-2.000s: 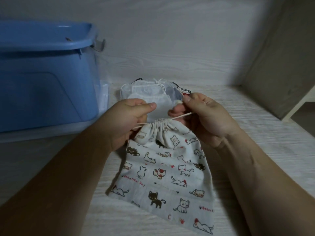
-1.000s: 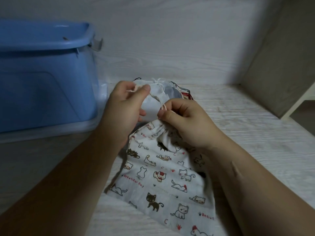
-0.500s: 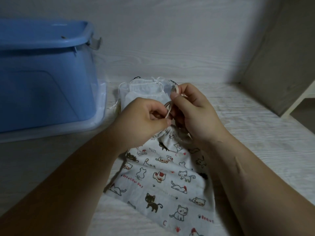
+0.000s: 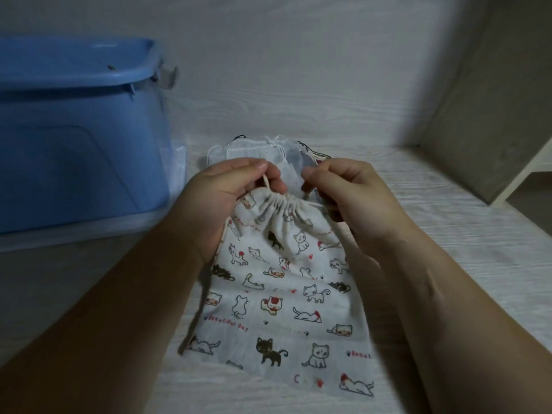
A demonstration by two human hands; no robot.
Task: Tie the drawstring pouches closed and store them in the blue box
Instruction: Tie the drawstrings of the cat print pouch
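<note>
A white cat-print drawstring pouch (image 4: 283, 297) lies flat on the pale wooden surface, its mouth gathered tight at the far end. My left hand (image 4: 227, 198) pinches the cream drawstring (image 4: 266, 183) at the left of the gathered mouth. My right hand (image 4: 343, 192) pinches the cord at the right side. Behind my hands lies a small pile of other pouches (image 4: 265, 152), a plain white one on top, partly hidden. The blue box (image 4: 74, 135) stands at the left.
A clear lid (image 4: 98, 228) lies under the blue box. A wood-grain wall rises behind, and a beige panel (image 4: 490, 100) closes the right side. Bare surface extends to the right of the pouch.
My hands, which met over the pouch mouth working the cords, have drawn apart to either side. The mouth is again visible, gathered tight.
</note>
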